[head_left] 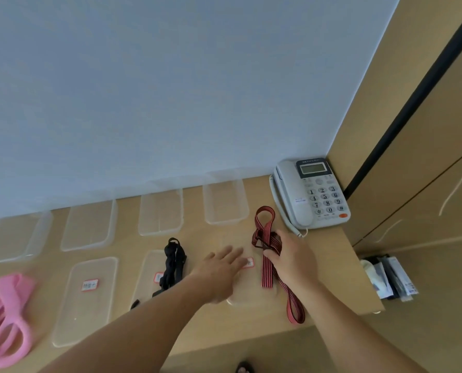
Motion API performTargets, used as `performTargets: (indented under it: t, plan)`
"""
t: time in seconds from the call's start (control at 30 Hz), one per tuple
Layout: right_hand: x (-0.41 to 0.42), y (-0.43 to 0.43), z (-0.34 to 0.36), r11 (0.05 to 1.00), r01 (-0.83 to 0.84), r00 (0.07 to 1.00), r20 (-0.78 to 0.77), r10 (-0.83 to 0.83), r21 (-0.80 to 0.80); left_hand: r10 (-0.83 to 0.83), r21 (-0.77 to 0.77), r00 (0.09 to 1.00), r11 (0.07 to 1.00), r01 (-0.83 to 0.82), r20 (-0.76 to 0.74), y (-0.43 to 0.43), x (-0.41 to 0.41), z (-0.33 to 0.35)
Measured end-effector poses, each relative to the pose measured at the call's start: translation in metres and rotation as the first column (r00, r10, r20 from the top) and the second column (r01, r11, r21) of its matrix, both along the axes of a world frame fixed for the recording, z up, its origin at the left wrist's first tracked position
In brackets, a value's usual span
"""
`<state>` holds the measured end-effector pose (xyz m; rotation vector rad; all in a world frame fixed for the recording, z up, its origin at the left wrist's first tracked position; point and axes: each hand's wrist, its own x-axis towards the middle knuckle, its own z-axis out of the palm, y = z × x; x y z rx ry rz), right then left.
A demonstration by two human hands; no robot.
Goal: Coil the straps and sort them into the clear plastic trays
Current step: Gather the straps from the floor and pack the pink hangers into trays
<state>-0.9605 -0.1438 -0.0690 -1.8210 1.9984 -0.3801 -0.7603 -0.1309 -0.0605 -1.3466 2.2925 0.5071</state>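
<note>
A red-and-black striped strap (266,267) lies loose on the wooden desk, its loops reaching toward the phone and the front edge. My right hand (291,258) grips its bunched middle. My left hand (221,267), fingers straight and spread, reaches over a labelled clear lid (248,297) just left of the strap. A black strap (173,263) lies bunched on another labelled lid (150,275). A pink strap (5,316) sprawls at the far left.
Several clear plastic trays (225,201) stand along the blue wall, with more flat lids (85,302) in front. A grey desk phone (310,193) sits at the back right corner. The desk ends just right of the phone; packets (391,278) lie below.
</note>
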Motion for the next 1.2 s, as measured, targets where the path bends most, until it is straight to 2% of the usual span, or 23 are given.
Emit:
performTargets:
  t: [0.17, 0.3, 0.43, 0.63, 0.73, 0.83, 1.0, 1.2]
  plan:
    - [0.002, 0.005, 0.001, 0.999, 0.017, 0.999, 0.044, -0.019, 0.042, 0.044, 0.0, 0.999, 0.999, -0.044, -0.022, 0.005, -0.003, 0.003]
    - [0.014, 0.008, 0.025, 0.998, 0.015, 0.994, -0.105, -0.021, -0.059, 0.159, -0.026, 0.974, 0.986, -0.165, -0.164, 0.012, -0.002, 0.021]
    - [0.047, 0.014, 0.058, 0.977, -0.141, 0.98, -0.16, 0.115, -0.159, 0.24, -0.088, 0.945, 0.96, -0.265, -0.224, 0.023, 0.031, 0.049]
    - [0.154, 0.035, 0.1, 0.901, -0.413, 0.897, -0.228, 0.378, -0.131, 0.466, -0.213, 0.851, 0.83, -0.515, -0.241, 0.086, 0.15, 0.091]
    - [0.235, 0.069, 0.119, 0.815, -0.567, 0.814, -0.233, 0.532, -0.12, 0.608, -0.255, 0.751, 0.707, -0.66, -0.258, 0.15, 0.225, 0.108]
    - [0.322, 0.126, 0.136, 0.682, -0.721, 0.688, -0.237, 0.686, -0.121, 0.731, -0.256, 0.611, 0.555, -0.791, -0.305, 0.24, 0.296, 0.121]
    - [0.448, 0.261, 0.164, 0.408, -0.902, 0.422, -0.09, 0.902, -0.139, 0.856, -0.142, 0.216, 0.168, -0.975, -0.47, 0.424, 0.385, 0.143]
    - [0.54, 0.41, 0.176, 0.098, -0.987, 0.099, -0.004, 0.995, -0.124, 0.793, -0.066, -0.143, -0.225, -0.972, -0.593, 0.604, 0.427, 0.144]
